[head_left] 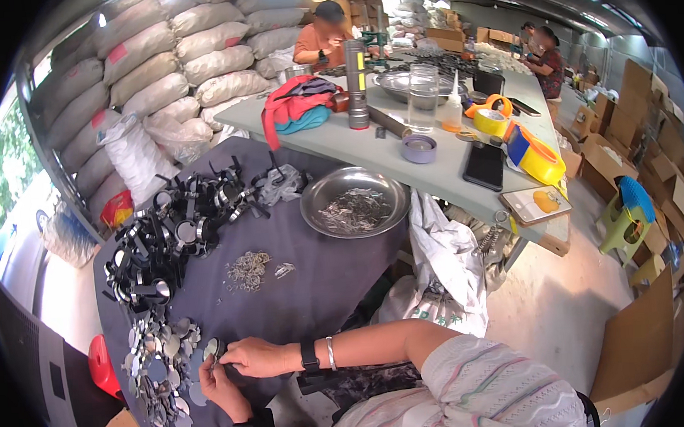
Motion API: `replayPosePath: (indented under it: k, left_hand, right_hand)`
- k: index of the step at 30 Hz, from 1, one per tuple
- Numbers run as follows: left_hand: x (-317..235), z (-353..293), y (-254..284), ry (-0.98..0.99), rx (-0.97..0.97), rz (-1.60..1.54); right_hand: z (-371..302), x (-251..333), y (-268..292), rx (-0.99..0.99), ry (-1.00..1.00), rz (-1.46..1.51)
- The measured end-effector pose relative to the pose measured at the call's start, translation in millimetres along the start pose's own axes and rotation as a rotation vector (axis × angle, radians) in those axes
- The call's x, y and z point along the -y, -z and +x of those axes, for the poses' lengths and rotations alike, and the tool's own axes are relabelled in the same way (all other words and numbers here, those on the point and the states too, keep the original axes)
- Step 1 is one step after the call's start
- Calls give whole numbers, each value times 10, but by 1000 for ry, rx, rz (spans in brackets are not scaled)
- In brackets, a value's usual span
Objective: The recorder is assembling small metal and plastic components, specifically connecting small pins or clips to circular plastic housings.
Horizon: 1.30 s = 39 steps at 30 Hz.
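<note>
At the near left of the dark cloth-covered table (307, 285), both hands meet on a small round watch (214, 348) with a dark edge and pale face. My left hand (223, 386) grips it from below, fingers closed. My right hand (258, 358) pinches at its right side; whether it also holds some small part is hidden. Beside the left hand spreads a heap of round flat discs (161, 370), grey and silvery. Beyond it lies a large pile of watches with black straps (158, 246). Small metal pins (248, 272) lie loose ahead of my hands.
A steel bowl (309, 221) of metal pins stands at the table's far right. The pale green table (440, 160) beyond bears tape rolls (540, 157), a phone (482, 165) and a flashlight (357, 89). White sacks (445, 262) hang between tables. Other people work farther back.
</note>
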<state>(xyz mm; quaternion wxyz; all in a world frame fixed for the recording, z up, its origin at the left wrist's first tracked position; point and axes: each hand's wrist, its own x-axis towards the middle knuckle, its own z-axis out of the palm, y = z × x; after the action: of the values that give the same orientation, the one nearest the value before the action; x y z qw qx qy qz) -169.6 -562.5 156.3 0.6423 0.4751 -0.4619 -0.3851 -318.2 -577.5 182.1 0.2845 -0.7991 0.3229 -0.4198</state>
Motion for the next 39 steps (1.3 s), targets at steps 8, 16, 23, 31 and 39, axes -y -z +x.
replayPosePath:
  k: [8,16,23,31,39]
  left_hand:
    - [-35,-21,-14,-35,45,27]
    - [10,-8,34,1,37,25]
    - [138,42,226,18,19,140]
    - [-126,2,-198,87,0,165]
    - [-150,-26,-39,159,-28,-22]
  right_hand:
    - [15,-58,-98,-88,-7,111]
    - [94,-12,-43,-49,-116,190]
    - [171,46,3,59,-144,267]
    - [88,-40,379,-136,-385,502]
    - [237,-78,14,-145,-494,796]
